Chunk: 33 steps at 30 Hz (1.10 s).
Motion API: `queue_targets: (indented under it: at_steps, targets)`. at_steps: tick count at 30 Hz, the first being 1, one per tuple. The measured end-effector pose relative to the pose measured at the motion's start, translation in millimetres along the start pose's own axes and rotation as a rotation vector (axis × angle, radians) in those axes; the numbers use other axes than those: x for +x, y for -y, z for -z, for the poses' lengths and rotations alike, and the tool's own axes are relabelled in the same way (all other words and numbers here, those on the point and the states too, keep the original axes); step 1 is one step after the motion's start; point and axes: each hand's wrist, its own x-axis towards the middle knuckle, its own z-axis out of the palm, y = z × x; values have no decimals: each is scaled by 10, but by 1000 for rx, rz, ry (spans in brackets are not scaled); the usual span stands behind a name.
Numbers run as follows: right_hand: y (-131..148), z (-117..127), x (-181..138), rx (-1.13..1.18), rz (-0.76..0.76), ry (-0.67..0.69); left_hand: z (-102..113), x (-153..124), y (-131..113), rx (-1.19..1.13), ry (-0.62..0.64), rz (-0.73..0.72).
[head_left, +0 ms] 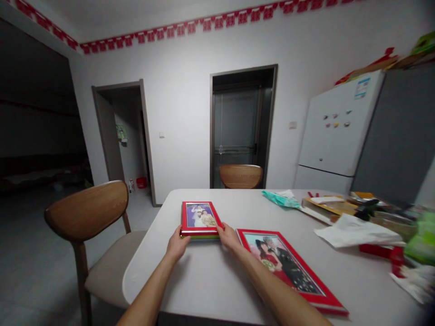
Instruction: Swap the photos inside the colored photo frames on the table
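A small red-framed picture [201, 216] is between my two hands over the far left part of the white table [200, 280]. Under its red edge a yellow-green layer shows; I cannot tell whether this is a second frame. My left hand [178, 246] grips its near left corner, thumb along the front edge. On the right side my right hand [229, 235] holds the near corner. A larger red picture frame [288, 265] lies face up on the table to the right, partly behind my right forearm.
White paper [356, 230], a teal packet [280, 199] and a green bag [423, 240] clutter the table's right side. One wooden chair [88, 210] stands at the left, another chair [241, 175] at the far edge. A white fridge [335, 131] stands at right.
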Motion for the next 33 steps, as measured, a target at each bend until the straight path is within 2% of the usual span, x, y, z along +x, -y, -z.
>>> queue_targets:
  at_steps: [8,15,19,22,24,26,30,33]
  targets:
    - [1,72,-199,258,-134,-47,9,-297,-44,35,-42,-16]
    - [284,234,-566,653,-79,-162,142,-634,-128,-4,-134,-56]
    - [473,485,-867,911,-34,-218,76,-935,-211,-123,-71,-128]
    - [584,697,-1188,1052,53,-221,1,-1110,-360,-396,75,-192]
    - [625,793,-1435,1005,115,-206,-1,-1190,-505,-656,188,-202]
    - [634,839,-1675,865,192,-198,54,-1262,-662,-837,249,-175]
    - [580,814,-2028,541,509,-170,254,-1438,-866,-963,262,-149]
    - [509,723,-2131,334,752,-73,362,-1555,-825,-969,262,-124]
